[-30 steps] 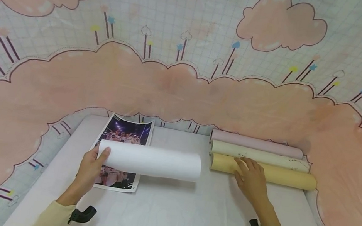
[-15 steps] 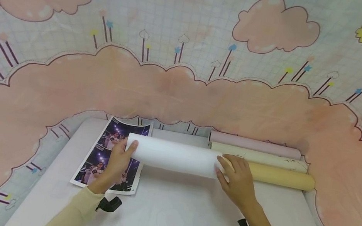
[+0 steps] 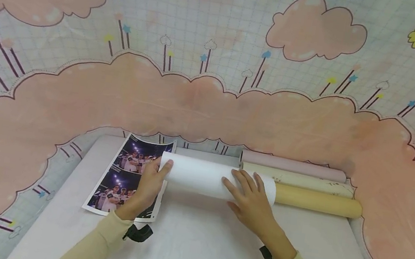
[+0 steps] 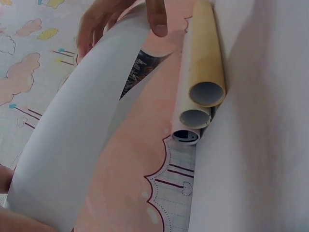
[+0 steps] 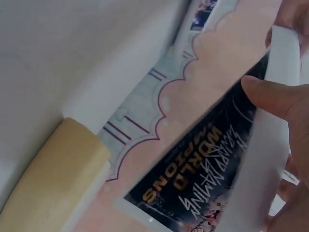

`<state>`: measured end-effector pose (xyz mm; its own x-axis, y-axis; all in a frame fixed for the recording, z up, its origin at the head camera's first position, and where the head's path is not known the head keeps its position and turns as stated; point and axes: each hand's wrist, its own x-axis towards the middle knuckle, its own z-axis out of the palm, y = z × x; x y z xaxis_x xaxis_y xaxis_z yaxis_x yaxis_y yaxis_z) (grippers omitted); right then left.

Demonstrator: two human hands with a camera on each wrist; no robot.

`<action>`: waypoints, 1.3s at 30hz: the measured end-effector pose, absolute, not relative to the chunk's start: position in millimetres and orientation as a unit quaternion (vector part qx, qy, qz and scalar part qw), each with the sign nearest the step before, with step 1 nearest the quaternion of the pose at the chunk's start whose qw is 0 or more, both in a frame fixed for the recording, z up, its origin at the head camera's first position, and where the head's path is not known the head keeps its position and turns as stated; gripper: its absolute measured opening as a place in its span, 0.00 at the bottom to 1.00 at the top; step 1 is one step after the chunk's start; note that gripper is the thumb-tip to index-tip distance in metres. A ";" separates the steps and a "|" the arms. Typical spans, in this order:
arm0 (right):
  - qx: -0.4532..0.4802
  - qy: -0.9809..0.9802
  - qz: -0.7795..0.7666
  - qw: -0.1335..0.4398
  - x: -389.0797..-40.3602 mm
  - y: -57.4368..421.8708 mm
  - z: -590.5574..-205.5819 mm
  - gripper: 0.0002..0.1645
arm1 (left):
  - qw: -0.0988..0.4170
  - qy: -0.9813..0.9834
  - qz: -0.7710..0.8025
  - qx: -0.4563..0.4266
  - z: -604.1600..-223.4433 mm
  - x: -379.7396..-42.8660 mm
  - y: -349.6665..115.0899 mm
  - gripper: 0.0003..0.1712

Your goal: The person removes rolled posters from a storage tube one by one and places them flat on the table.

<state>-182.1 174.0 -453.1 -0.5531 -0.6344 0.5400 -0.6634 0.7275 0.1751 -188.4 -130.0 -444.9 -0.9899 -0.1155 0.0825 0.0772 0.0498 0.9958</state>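
Note:
A rolled poster (image 3: 200, 175), white outside, is held level above the table by both hands. My left hand (image 3: 148, 188) grips its left end, thumb on the near side. My right hand (image 3: 250, 203) lies over the roll toward its right end, fingers across the top and thumb below. The right wrist view shows the dark printed inner side (image 5: 193, 179) with "WORLD" lettering, and the right thumb (image 5: 270, 96) against the paper. In the left wrist view, the right hand (image 4: 120, 24) straddles the roll's far end.
Behind the right hand lie a yellow roll (image 3: 317, 202), a cream patterned roll (image 3: 316, 184) and a pink roll (image 3: 294, 166), side by side. A flat photo poster (image 3: 122, 188) lies at the left. Everything rests on a white table (image 3: 189, 252) before a patterned cloth (image 3: 210, 107).
My left hand has carried the rolled poster rightward and a little farther back. The right hand left the yellow roll, met the poster's right end and slid leftward along it.

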 end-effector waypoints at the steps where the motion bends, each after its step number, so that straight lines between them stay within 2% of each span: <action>1: 0.368 -0.881 0.024 0.297 -182.5 173.6 -453.6 0.47 | 0.074 -0.722 -0.688 0.012 -445.4 -188.2 -129.3 0.24; 6: 0.369 -0.876 0.029 0.308 -184.2 174.1 -454.4 0.45 | 0.089 -0.728 -0.680 -0.005 -445.5 -185.7 -129.2 0.28; 12: 0.370 -0.868 0.049 0.327 -183.8 175.6 -451.9 0.42 | 0.060 -0.711 -0.701 -0.015 -435.8 -182.0 -132.5 0.30; 19: 0.354 -0.874 0.118 0.311 -179.9 176.0 -446.2 0.42 | 0.069 -0.673 -0.735 -0.048 -429.9 -179.6 -135.8 0.36; 27: 0.276 -0.902 0.242 0.229 -172.7 170.6 -447.0 0.39 | 0.227 -0.669 -0.698 -0.119 -432.7 -180.6 -136.7 0.14; 29: 0.250 -0.904 0.272 0.215 -171.8 168.4 -448.5 0.39 | 0.260 -0.659 -0.692 -0.136 -433.0 -180.0 -135.1 0.15; 32: 0.223 -0.905 0.299 0.205 -172.0 164.7 -453.6 0.40 | 0.284 -0.654 -0.689 -0.130 -435.5 -178.3 -131.3 0.25; 35: 0.200 -0.905 0.323 0.192 -170.9 160.9 -459.6 0.40 | 0.252 -0.650 -0.713 -0.075 -444.1 -173.1 -124.2 0.36; 39: 0.169 -0.900 0.367 0.165 -168.7 157.2 -465.5 0.40 | 0.152 -0.620 -0.769 -0.009 -462.8 -159.3 -104.5 0.45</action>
<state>-168.7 157.2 -465.5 -0.8884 -0.1828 0.4211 -0.4250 0.6743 -0.6039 -159.3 -104.5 -462.8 -0.9534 -0.2232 0.2032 0.2459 -0.1842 0.9516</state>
